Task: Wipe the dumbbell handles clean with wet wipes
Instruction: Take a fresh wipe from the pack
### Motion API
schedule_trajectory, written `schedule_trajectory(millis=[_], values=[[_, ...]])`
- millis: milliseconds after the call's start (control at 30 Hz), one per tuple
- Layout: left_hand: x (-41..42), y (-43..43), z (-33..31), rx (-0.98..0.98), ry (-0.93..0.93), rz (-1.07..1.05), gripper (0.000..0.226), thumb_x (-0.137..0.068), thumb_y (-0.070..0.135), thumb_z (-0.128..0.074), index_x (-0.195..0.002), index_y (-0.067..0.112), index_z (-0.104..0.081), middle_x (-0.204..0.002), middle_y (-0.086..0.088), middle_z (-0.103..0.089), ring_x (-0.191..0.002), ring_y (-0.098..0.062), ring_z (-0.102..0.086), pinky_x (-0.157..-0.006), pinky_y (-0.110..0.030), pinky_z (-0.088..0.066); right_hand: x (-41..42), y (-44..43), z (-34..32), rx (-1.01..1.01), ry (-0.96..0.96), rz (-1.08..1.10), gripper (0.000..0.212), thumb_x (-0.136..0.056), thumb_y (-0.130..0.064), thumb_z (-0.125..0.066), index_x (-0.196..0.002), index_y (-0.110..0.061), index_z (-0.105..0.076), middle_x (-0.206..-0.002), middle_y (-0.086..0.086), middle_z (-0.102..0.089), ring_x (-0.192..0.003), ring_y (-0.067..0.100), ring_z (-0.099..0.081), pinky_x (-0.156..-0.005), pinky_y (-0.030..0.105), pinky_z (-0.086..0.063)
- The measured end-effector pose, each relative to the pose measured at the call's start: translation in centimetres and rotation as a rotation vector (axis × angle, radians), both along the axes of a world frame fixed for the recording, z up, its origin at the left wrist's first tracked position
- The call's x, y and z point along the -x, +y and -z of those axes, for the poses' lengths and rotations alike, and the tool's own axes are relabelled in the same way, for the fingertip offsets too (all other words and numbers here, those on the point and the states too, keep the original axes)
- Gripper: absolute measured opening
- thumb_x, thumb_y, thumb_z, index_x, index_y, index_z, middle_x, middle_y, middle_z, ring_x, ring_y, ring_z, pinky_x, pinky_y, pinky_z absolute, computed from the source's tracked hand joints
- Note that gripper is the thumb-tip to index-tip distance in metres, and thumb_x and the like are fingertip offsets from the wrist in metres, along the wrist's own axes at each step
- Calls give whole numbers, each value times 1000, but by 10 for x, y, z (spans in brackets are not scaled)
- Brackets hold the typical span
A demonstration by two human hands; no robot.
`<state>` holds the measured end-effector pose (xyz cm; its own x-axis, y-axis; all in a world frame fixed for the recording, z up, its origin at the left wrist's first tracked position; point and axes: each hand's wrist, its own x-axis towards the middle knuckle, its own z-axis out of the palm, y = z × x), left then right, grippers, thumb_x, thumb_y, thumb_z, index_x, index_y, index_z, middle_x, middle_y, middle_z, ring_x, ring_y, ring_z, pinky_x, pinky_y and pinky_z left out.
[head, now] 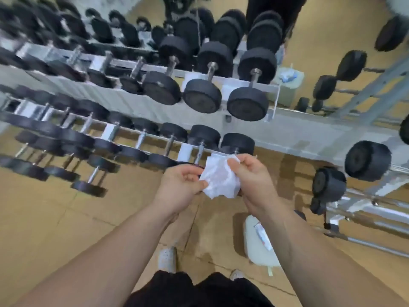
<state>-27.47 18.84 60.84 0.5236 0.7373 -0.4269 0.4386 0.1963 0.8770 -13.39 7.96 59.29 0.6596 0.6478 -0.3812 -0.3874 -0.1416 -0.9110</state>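
Observation:
A crumpled white wet wipe [220,177] is stretched between both hands just in front of the lower rack tier. My left hand [180,187] pinches its left edge with thumb and fingers. My right hand [250,176] grips its right side, thumb on top. Behind the wipe stand black dumbbells with steel handles; the nearest handle [199,151] and a black dumbbell head [238,142] lie right above the wipe. Large dumbbells [247,103] fill the upper tier. The wipe touches no handle.
The grey two-tier rack [124,99] runs from left to right. A second rack [365,191] with dumbbells stands at the right. A white wipe pack [259,242] lies on the tan floor by my feet. A pale bin [287,85] sits behind the rack's end.

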Motion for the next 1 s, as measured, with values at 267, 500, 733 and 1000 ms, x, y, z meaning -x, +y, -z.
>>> schedule_trajectory(millis=[267,500,733,1000], values=[[207,124,9,106,-110,-412,4,-94,4,-67,-94,2,-70,-92,-19,-76,-76,-20,-70,-80,-35,-62,147,153,-5,82,-92,-368,14,-96,-21,-64,-85,-17,-72,-61,2,-52,-54,15,-42,-54,25,-40],[393,245,-6,325,-232,-554,15,-93,0,-63,-105,3,-73,-99,-9,-78,-91,-22,-74,-81,-33,-61,325,304,7,67,172,-456,15,-101,-17,-55,-99,-7,-66,-105,19,-72,-98,31,-67,-89,44,-56],[490,377,5,253,-25,-653,27,-91,-2,-54,-103,14,-72,-96,-9,-76,-92,-27,-69,-78,-36,-60,443,448,11,149,-72,-719,36,-95,-19,-60,-119,-46,-62,-118,4,-64,-102,21,-66,-76,31,-58],[527,571,23,176,78,-619,18,-97,8,-56,-101,8,-73,-102,-19,-73,-89,-27,-66,-90,-48,-58,481,658,42,203,-616,-890,15,-92,-43,-65,-103,-35,-70,-119,-13,-44,-101,-2,-49,-71,9,-37]])
